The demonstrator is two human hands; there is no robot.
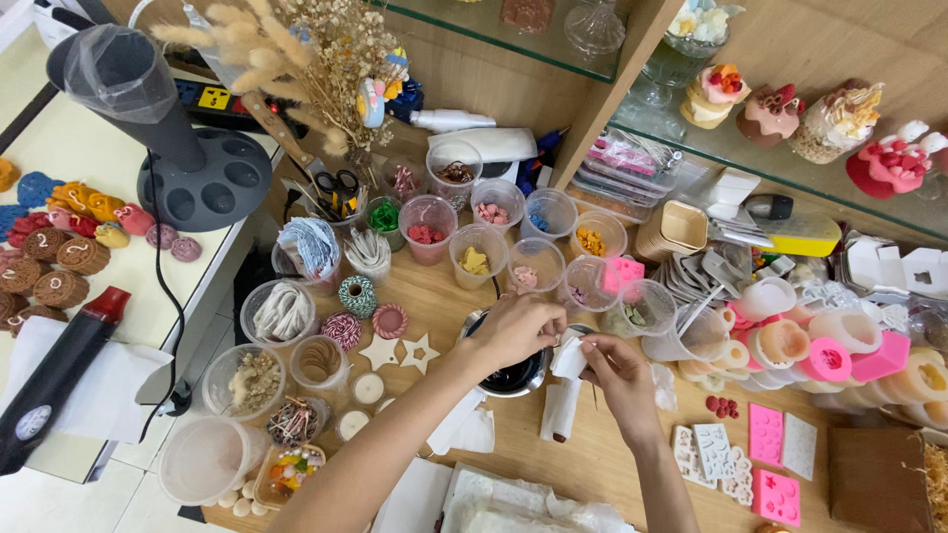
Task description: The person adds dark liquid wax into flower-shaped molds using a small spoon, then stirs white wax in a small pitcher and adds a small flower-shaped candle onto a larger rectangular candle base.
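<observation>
Grip: both hands, left (513,331) and right (620,373), pinching white paper piece (570,357) above metal bowl (513,377).

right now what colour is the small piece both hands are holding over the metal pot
White; the small piece between the hands shows best in the head view.

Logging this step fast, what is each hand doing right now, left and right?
Left hand: fingers curled over the metal pot; whether it grips the rim cannot be told.
Right hand: closed, pinching a small white paper piece.

Pink molds (766,434), wht paper (570,357)
</observation>
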